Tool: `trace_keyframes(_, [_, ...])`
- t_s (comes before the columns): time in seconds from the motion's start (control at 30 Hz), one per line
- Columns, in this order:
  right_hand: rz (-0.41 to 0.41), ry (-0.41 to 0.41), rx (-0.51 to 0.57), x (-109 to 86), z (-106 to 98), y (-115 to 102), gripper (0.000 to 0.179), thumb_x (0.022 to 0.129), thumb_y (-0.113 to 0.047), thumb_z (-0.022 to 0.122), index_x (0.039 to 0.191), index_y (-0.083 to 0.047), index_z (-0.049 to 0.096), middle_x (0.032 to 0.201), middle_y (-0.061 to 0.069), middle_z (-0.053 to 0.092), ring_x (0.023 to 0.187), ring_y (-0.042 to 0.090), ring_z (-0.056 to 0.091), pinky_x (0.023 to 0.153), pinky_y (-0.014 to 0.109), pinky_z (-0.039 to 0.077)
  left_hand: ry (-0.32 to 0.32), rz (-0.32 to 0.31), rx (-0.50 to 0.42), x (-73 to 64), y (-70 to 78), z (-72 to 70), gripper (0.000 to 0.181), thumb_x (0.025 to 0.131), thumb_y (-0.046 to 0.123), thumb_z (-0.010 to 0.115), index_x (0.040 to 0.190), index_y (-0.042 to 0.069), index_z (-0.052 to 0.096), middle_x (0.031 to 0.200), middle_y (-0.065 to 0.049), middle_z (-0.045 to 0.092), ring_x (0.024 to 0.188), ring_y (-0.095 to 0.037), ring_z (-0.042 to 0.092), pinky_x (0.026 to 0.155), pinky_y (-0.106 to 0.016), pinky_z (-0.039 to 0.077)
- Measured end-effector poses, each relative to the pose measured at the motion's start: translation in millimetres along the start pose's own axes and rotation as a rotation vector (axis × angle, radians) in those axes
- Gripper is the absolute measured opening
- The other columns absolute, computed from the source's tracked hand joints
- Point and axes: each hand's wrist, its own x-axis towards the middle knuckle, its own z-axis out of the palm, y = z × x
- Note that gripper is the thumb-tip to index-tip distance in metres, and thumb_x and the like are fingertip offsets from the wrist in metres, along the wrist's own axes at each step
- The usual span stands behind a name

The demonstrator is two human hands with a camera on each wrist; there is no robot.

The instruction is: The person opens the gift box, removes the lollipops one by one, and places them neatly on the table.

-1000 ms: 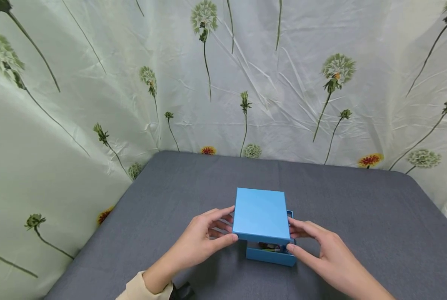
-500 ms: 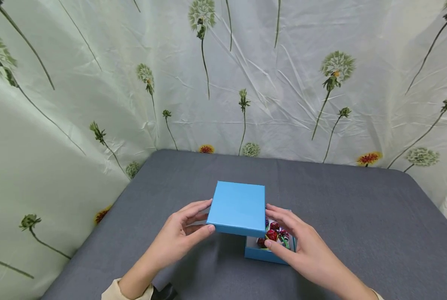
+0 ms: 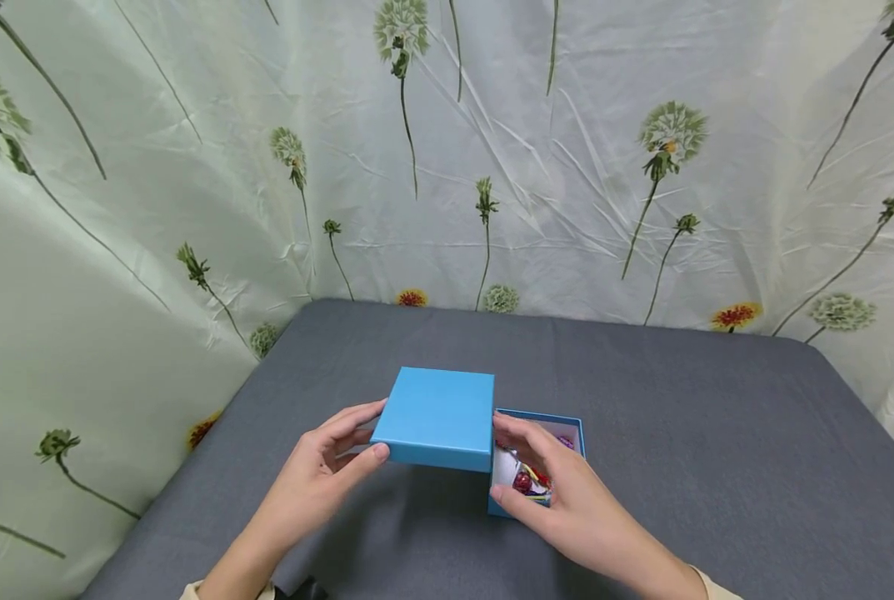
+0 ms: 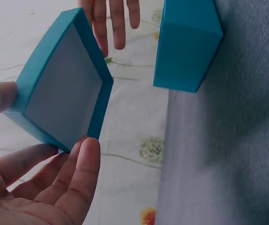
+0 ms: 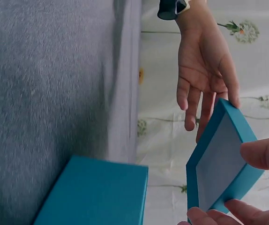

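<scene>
A blue square box lid (image 3: 435,417) hangs level, top side up, above the table and left of its box. My left hand (image 3: 319,467) holds the lid's left side, thumb at the near corner and fingers along the edge. At the opposite side, my right hand (image 3: 566,500) holds the lid between thumb and fingers, as the right wrist view shows. The open blue box (image 5: 97,192) stands below the right hand, partly hidden by it. Inside lie shiny red and purple ball-shaped items (image 3: 522,482) with thin coloured sticks, resembling wrapped lollipops. The lid's pale inside (image 4: 69,89) shows in the left wrist view.
A grey cloth-covered table (image 3: 679,417) extends around the box, with rounded far corners. Behind and to the left hangs a white curtain (image 3: 566,167) printed with dandelions. Something black (image 5: 168,9) is worn at the left wrist.
Both hands have carried the lid leftward off the box, from mostly covering it to beside it. The box's inside and its contents have come into view. The box stays put.
</scene>
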Motion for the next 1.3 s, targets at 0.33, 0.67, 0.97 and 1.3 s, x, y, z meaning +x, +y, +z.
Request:
trace_keyframes(0.33, [-0.009,-0.043,0.103,12.0,19,-5,0.059,0.103,-0.029,0.075,0.156,-0.016,0.051,0.154,0.003,0.060,0.141,0.030,0.062,0.112,0.038,0.055,0.040,0.058,-0.025,-10.4,-4.6,-17.5,0.045,0.107,0.011,0.066,0.152,0.009,0.060,0.147,-0.013,0.061,0.119,-0.007,0.070,0.093,-0.028,0.063])
trace_keyframes(0.67, [0.002,-0.030,0.139,20.9,36,-9,0.052,0.102,-0.027,0.076,0.149,-0.016,0.056,0.144,0.000,0.065,0.129,0.023,0.067,0.108,0.029,0.056,0.096,0.101,-0.014,-18.6,-14.6,-28.8,0.040,0.106,0.004,0.065,0.146,0.002,0.063,0.138,0.008,0.065,0.122,-0.003,0.066,0.096,-0.018,0.058])
trace_keyframes(0.97, [0.058,-0.061,0.151,25.0,44,-13,0.055,0.102,-0.032,0.075,0.152,-0.020,0.054,0.147,-0.002,0.061,0.135,0.025,0.062,0.114,0.032,0.053,0.109,0.046,-0.017,-20.9,-13.1,-34.6,0.034,0.109,0.009,0.061,0.142,0.001,0.063,0.134,0.001,0.066,0.127,0.000,0.065,0.099,-0.017,0.056])
trace_keyframes(1.3, [0.093,-0.111,0.184,23.4,55,-19,0.066,0.103,-0.032,0.074,0.162,-0.020,0.045,0.160,0.000,0.050,0.148,0.028,0.052,0.123,0.054,0.043,0.114,-0.012,-0.013,-25.5,-17.0,-40.1,0.039,0.111,0.012,0.060,0.148,0.000,0.058,0.136,-0.004,0.065,0.123,-0.002,0.068,0.095,-0.023,0.061])
